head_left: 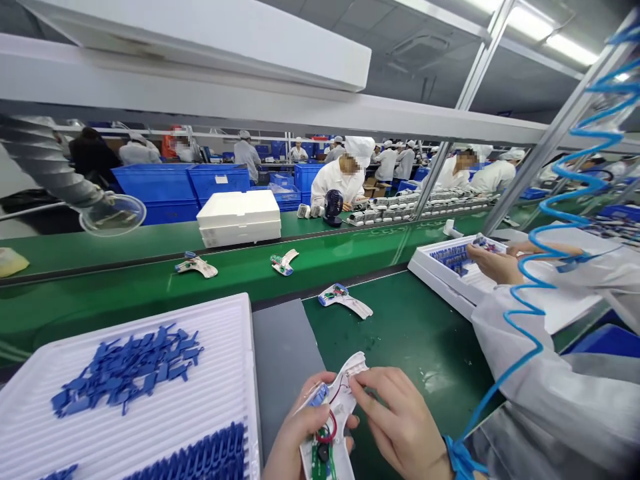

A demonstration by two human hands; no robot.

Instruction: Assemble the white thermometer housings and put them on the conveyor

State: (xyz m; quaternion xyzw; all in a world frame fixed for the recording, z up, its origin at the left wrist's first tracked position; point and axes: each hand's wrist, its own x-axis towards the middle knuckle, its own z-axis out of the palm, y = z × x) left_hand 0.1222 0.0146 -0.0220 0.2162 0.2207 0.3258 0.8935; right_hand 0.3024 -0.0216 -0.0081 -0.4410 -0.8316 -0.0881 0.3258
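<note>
My left hand (295,427) is closed around a white gun-shaped plastic housing (343,408), its open inside facing up. Inside it sit a green circuit board (318,460), a loop of red wire (327,435) and a blue piece (319,395). At the far, handle end, the fingers of my right hand (400,417) are pinched together where thin wires run; what lies between the fingertips is hidden. Around my right wrist is a blue band (457,457) joined to a coiled blue cord (525,327). Another open housing with parts inside (345,300) lies on the green bench beyond my hands.
At left, a white ribbed foam tray (249,360) holds a heap of blue plastic parts (135,363) and neat rows (200,460). Two more housings (197,265) (284,262) lie on the green belt (240,277). A co-worker's hands (500,263) work over another white tray (440,290) at right.
</note>
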